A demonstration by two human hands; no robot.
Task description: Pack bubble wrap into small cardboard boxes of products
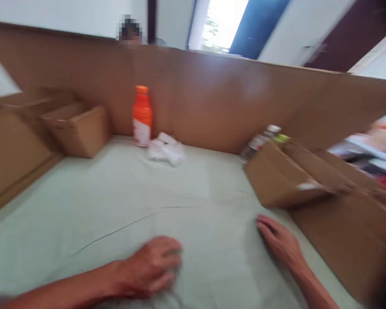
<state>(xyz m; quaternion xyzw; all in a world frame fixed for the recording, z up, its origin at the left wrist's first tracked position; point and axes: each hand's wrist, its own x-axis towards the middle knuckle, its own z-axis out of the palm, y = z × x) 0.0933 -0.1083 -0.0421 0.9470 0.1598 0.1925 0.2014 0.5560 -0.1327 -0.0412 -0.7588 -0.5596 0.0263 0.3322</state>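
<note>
My left hand (pixel 156 266) is over the pale green table surface (pixel 212 240) at the lower middle, its fingers curled in and smeared by motion. Whatever lies inside its grasp, if anything, is hidden. To the right, my right hand (pixel 281 242) rests on or just above the same surface, fingers stretched forward and nothing visible in them. It is nearest to the cardboard box (pixel 283 184) on the right side. A thin dark line (pixel 116 231), like a thread or a crease, crosses the surface ahead of my left hand.
An orange bottle (pixel 143 116) with a white label stands at the back beside crumpled white tissue (pixel 166 150). A clear bottle (pixel 255 146) leans behind the right box. Another cardboard box (pixel 90 128) sits at left. Cardboard walls (pixel 212 98) enclose the table; a person's head shows beyond.
</note>
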